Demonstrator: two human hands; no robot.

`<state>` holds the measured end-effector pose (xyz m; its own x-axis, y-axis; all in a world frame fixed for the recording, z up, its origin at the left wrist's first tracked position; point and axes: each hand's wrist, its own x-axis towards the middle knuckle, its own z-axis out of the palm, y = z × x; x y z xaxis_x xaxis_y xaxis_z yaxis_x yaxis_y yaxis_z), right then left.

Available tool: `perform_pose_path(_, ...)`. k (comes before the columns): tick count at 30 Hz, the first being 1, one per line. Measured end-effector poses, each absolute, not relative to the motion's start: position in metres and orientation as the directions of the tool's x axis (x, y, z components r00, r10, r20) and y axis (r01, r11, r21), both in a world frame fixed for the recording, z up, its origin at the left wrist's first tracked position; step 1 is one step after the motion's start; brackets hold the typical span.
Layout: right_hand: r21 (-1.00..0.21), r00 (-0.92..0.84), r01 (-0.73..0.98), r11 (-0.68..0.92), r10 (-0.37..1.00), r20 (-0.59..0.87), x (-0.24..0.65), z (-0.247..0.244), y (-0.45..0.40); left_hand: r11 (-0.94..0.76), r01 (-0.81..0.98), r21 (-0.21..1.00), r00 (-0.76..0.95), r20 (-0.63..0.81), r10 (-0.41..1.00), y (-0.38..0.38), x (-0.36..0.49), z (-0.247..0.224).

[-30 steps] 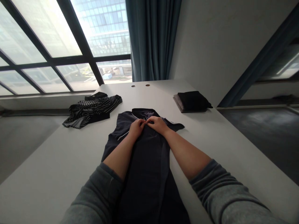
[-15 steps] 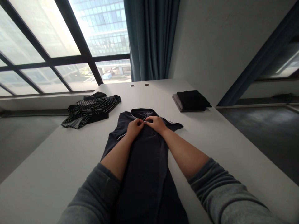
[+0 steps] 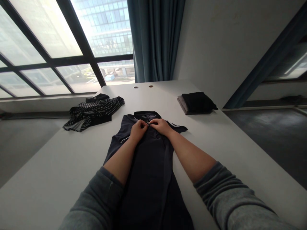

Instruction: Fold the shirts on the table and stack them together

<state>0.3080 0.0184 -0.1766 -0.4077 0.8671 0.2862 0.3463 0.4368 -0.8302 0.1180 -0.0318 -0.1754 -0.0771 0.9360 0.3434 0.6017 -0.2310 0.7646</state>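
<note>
A dark navy short-sleeved shirt (image 3: 151, 166) lies spread lengthwise before me, its collar (image 3: 147, 114) at the far end and white trim on the sleeves. Just below the collar, my left hand (image 3: 138, 130) pinches the front of the shirt. My right hand (image 3: 160, 126) pinches the cloth right beside it, the fingertips of both hands nearly touching. Between them shows a small pale mark or fastening, too small to make out. My forearms cover parts of the shirt's sides.
The shirt rests on a white table (image 3: 211, 153). Crumpled black striped clothing (image 3: 96, 110) lies at the far left. A folded stack of dark clothes (image 3: 198, 103) sits at the far right. Behind the table hang blue curtains (image 3: 155, 41) beside a window (image 3: 107, 28).
Both hands stay at the collar front with only slight finger movement. The right sleeve of the shirt has shifted a little, showing more of its white stripes.
</note>
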Motion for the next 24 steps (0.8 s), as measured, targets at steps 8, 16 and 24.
perform_pose_path(8, -0.769, -0.430, 0.362, 0.528, 0.826, 0.365, 0.305, -0.175, 0.016, -0.301, 0.514, 0.804, -0.010, 0.356, 0.934, -0.028, 0.113, -0.178)
perform_pose_path(16, -0.751, -0.391, 0.438, 0.495, 0.857, 0.337, 0.303, -0.176, 0.014, -0.326, 0.646, 0.690, 0.069, 0.373, 0.925, -0.034, 0.114, -0.161)
perform_pose_path(24, -0.803, -0.327, 0.436, 0.406, 0.903, 0.279, 0.305, -0.179, 0.018, -0.358, 0.599, 0.717, 0.094, 0.381, 0.920, -0.036, 0.116, -0.161)
